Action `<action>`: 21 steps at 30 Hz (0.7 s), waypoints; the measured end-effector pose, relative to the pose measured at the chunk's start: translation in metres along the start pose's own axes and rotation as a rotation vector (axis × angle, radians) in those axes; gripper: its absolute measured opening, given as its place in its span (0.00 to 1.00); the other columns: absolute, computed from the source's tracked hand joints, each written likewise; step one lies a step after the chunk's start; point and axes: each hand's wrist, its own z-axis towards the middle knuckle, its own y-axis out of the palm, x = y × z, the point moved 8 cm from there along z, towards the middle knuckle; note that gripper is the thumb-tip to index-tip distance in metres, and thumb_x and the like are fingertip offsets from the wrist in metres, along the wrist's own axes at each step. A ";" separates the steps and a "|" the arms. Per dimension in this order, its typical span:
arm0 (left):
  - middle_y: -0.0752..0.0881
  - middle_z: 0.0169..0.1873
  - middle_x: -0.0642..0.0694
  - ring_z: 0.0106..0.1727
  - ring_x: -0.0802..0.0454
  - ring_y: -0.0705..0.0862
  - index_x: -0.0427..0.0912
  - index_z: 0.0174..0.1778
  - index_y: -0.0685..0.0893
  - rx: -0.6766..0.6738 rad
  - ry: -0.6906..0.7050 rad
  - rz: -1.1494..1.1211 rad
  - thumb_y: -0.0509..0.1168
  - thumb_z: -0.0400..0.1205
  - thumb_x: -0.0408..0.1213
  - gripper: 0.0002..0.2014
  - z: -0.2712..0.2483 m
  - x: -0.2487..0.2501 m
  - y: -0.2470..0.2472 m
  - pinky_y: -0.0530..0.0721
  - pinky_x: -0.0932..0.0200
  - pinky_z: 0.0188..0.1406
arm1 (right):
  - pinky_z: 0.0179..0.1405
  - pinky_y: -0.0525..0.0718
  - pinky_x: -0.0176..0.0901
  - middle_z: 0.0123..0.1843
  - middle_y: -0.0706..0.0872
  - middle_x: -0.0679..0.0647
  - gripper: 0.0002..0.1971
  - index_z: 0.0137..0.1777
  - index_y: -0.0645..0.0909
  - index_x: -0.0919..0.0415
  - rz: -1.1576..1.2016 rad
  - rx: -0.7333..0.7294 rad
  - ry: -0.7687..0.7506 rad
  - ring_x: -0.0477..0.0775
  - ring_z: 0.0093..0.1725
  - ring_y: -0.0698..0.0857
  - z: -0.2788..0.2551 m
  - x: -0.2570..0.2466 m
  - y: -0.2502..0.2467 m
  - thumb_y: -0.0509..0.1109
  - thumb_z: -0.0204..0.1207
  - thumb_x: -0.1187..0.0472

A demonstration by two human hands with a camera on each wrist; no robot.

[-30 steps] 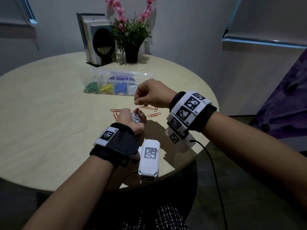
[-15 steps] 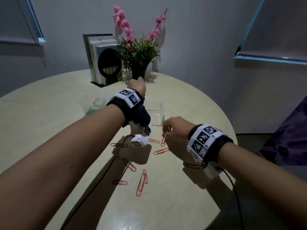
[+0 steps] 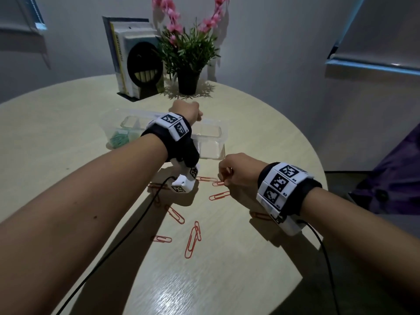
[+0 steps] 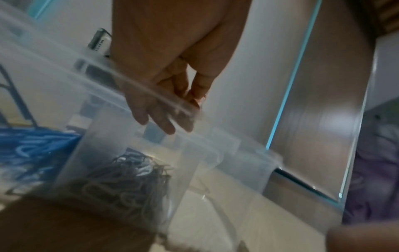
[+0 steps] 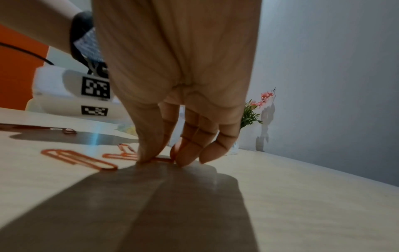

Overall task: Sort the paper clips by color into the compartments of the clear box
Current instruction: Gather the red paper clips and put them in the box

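I'm seeing orange wire paper clips (image 3: 192, 239) lying on the round pale wooden bench (image 3: 68, 137) by grey walls. My left hand (image 4: 164, 95) is hanging loose-fingered over the clear plastic compartment box (image 3: 211, 142); my right hand's (image 3: 236, 176) fingers (image 5: 151, 146) are pinching one orange clip (image 5: 162, 160).

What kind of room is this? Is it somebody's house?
Probably a small office or study corner, though it might be a home. A round wooden table stands by the wall, with upright books, a potted plant and a window blind.

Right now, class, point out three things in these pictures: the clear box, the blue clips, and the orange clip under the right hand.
clear box (image 3: 210, 133), head view, on its right-end rim.
blue clips (image 4: 32, 148), left wrist view, middle of the pile.
orange clip (image 5: 163, 160), right wrist view, wire between thumb and fingertips.
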 end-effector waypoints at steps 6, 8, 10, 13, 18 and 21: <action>0.83 0.13 0.53 0.31 0.55 0.81 0.43 0.31 0.74 0.025 -0.119 -0.680 0.50 0.85 0.36 0.16 -0.047 -0.020 -0.040 0.72 0.66 0.29 | 0.45 0.72 0.38 0.55 0.86 0.61 0.09 0.54 0.82 0.68 0.030 0.051 0.057 0.59 0.57 0.82 -0.004 -0.009 -0.005 0.67 0.75 0.68; 0.84 0.14 0.53 0.35 0.55 0.82 0.44 0.31 0.73 -0.009 -0.204 -0.809 0.48 0.86 0.39 0.18 -0.070 -0.038 -0.049 0.75 0.65 0.34 | 0.40 0.73 0.36 0.52 0.85 0.59 0.09 0.55 0.82 0.68 0.122 0.094 0.057 0.54 0.51 0.80 -0.003 -0.018 -0.011 0.69 0.75 0.67; 0.84 0.14 0.51 0.33 0.55 0.83 0.44 0.30 0.72 -0.023 -0.288 -0.951 0.48 0.86 0.38 0.18 -0.089 -0.055 -0.056 0.77 0.65 0.37 | 0.44 0.76 0.36 0.56 0.86 0.60 0.12 0.58 0.82 0.67 0.133 0.109 0.029 0.54 0.52 0.80 0.001 -0.029 -0.012 0.70 0.76 0.65; 0.84 0.15 0.48 0.25 0.54 0.86 0.42 0.30 0.73 -0.006 -0.380 -1.158 0.49 0.87 0.38 0.18 -0.113 -0.078 -0.065 0.80 0.62 0.36 | 0.60 0.77 0.42 0.61 0.85 0.61 0.13 0.60 0.83 0.66 0.003 0.106 0.032 0.60 0.61 0.82 0.006 -0.039 -0.006 0.69 0.76 0.67; 0.85 0.25 0.44 0.36 0.50 0.83 0.39 0.34 0.76 0.066 -0.463 -1.300 0.51 0.88 0.38 0.18 -0.143 -0.112 -0.075 0.79 0.59 0.37 | 0.60 0.80 0.46 0.60 0.87 0.64 0.13 0.58 0.84 0.69 -0.075 0.070 0.084 0.63 0.62 0.83 0.006 -0.038 0.000 0.70 0.75 0.68; 0.83 0.34 0.44 0.41 0.49 0.83 0.38 0.35 0.75 0.085 -0.493 -1.316 0.49 0.88 0.37 0.18 -0.157 -0.126 -0.081 0.78 0.59 0.41 | 0.52 0.79 0.45 0.59 0.86 0.64 0.12 0.57 0.83 0.70 -0.118 0.075 0.087 0.63 0.61 0.83 0.001 -0.045 0.001 0.69 0.76 0.66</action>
